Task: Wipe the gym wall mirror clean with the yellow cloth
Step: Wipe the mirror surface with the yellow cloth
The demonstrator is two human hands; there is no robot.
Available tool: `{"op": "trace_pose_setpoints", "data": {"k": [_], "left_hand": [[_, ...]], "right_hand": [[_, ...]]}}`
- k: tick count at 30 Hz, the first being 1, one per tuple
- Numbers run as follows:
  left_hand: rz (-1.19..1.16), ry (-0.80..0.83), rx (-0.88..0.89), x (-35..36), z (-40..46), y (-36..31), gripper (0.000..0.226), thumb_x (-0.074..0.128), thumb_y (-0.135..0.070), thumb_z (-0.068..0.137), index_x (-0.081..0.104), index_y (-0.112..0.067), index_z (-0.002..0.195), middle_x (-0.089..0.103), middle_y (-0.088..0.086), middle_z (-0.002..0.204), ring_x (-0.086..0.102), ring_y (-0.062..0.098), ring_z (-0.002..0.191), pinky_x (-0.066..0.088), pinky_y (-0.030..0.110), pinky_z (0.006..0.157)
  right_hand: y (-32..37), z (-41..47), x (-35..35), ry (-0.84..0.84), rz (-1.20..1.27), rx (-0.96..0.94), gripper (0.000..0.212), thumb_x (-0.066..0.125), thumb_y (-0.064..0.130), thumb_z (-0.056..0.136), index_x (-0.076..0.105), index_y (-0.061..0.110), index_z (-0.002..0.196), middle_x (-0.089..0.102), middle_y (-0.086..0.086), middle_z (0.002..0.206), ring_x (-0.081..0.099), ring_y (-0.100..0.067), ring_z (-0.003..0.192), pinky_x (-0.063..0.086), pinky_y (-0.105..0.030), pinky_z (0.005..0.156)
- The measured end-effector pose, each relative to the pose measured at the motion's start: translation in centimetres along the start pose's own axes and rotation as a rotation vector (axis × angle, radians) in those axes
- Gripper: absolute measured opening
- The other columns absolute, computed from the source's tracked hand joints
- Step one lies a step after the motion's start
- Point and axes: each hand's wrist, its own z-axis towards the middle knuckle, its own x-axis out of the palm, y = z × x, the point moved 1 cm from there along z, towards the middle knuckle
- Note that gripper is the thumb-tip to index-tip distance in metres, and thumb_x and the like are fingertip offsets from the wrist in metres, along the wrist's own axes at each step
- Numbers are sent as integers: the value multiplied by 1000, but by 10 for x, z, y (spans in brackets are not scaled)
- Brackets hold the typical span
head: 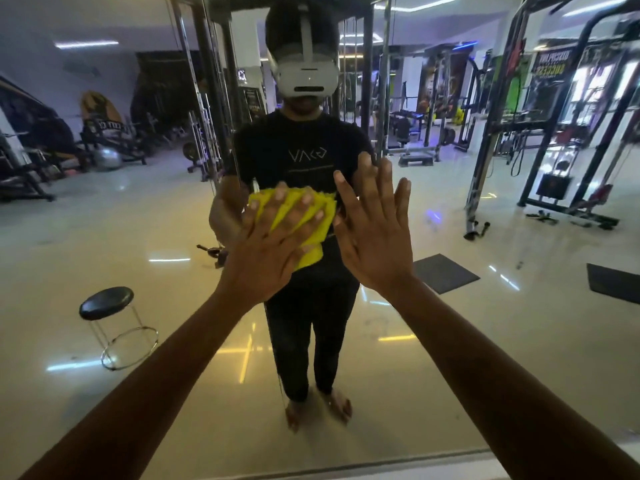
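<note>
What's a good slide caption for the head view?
Left hand presses yellow cloth against mirror; right hand open.

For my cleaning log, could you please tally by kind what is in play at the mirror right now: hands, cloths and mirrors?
Hands: 2, the left hand pressing flat on the cloth, the right hand spread open against the glass
Yellow cloth: 1
Wall mirror: 1
Total: 4

Head camera faces the wall mirror (485, 323) squarely, close up.
</note>
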Motion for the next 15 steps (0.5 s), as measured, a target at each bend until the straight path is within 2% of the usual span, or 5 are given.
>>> {"op": "trace_pose_setpoints", "data": {"k": [3, 6, 9, 12, 15], "left_hand": [[-22, -117, -175, -17, 26, 27, 64, 30, -54, 117, 20, -27, 174, 8, 7, 183, 7, 42, 168, 3, 67, 133], [-105, -217, -395, -19, 44, 18, 65, 34, -54, 116, 26, -23, 173, 11, 6, 182, 8, 45, 167, 0, 65, 133], [-135, -133, -207, 3, 22, -19, 66, 47, -46, 115, 24, -24, 173, 14, 8, 181, 10, 46, 166, 3, 63, 133], [-28, -91, 26, 3, 15, -4, 65, 45, -47, 116, 24, -26, 174, 18, 9, 181, 15, 44, 166, 7, 63, 134], [-101, -231, -294, -13, 48, 14, 62, 41, -46, 117, 27, -24, 173, 18, 9, 181, 13, 44, 166, 8, 64, 134]], "right_hand": [[-6, -1, 0, 10, -12, -13, 64, 45, 39, 118, 25, 22, 176, 6, -14, 185, -2, -39, 172, 9, -68, 135], [-5, -3, 0, 15, -14, 0, 63, 44, 39, 118, 25, 22, 176, 6, -14, 185, -1, -40, 172, 8, -67, 135], [-8, -3, -2, 15, 6, 7, 63, 47, 37, 117, 29, 20, 175, 8, -18, 184, 1, -42, 171, 7, -68, 135], [-11, -5, -4, 17, 0, 12, 63, 50, 36, 116, 32, 20, 174, 10, -20, 184, 1, -43, 171, 6, -68, 135], [-12, -10, -5, 6, -6, 56, 64, 52, 34, 116, 31, 19, 174, 10, -20, 184, 1, -42, 171, 8, -68, 135]]}}
